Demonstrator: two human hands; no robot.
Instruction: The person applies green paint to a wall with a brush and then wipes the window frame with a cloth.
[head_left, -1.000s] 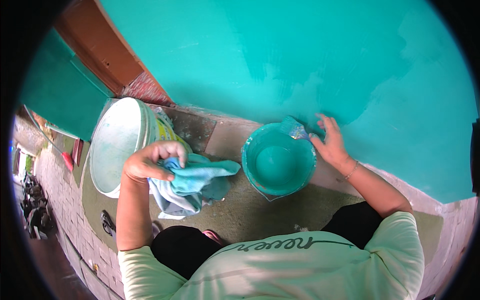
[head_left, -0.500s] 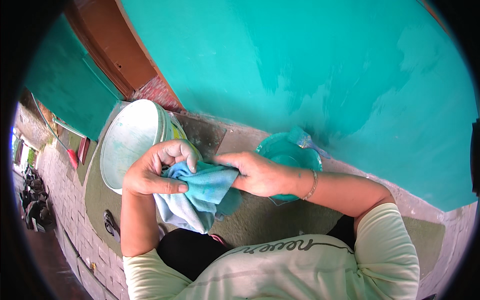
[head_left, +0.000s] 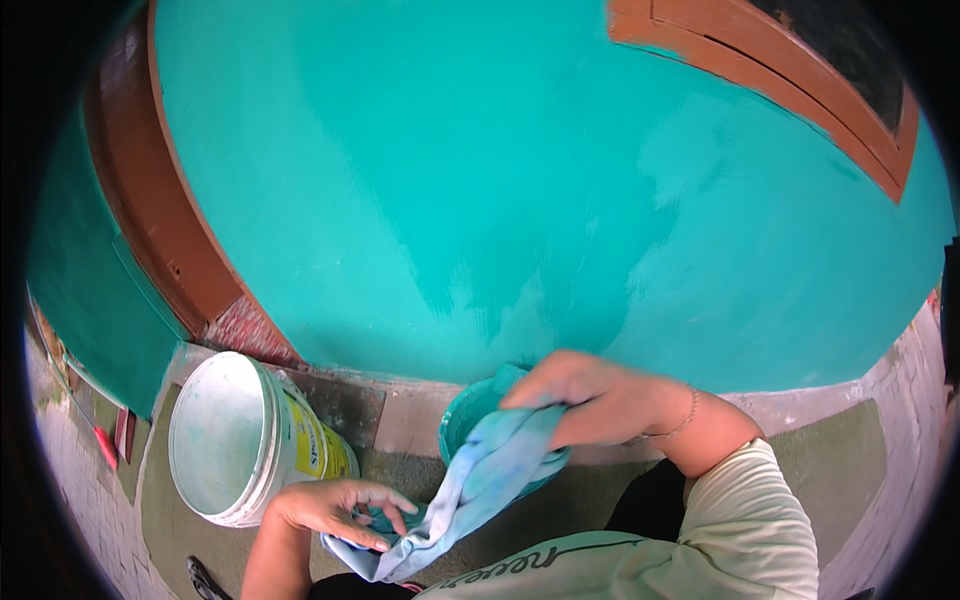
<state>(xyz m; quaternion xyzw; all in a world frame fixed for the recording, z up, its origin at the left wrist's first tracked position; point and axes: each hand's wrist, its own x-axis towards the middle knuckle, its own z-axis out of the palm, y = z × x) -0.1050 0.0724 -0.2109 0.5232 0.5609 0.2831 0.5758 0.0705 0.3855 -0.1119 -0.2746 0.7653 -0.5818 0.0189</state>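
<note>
A damp-looking blue and white cloth (head_left: 480,490) with teal paint stains stretches slantwise between my hands. My right hand (head_left: 610,400), smeared by motion, is closed round its upper end above the teal paint bucket (head_left: 455,415). Lower down on the left, my left hand (head_left: 345,505) has its fingers loosely apart. The cloth's lower end lies against its thumb and under the palm. My right hand and the cloth hide much of the bucket and the paintbrush seen there earlier.
A large white bucket (head_left: 225,440) with a yellow label stands to the left. Ahead rises a wall (head_left: 500,220) with patchy turquoise paint. A brown door frame (head_left: 150,200) is at the left, a brown window frame (head_left: 780,80) at the upper right. A sandal (head_left: 205,578) lies low on the left.
My view has tilted up toward the wall. The cloth, bunched between both hands before, is now drawn out lengthwise. My right hand has moved up and away from my left, whose fingers have loosened.
</note>
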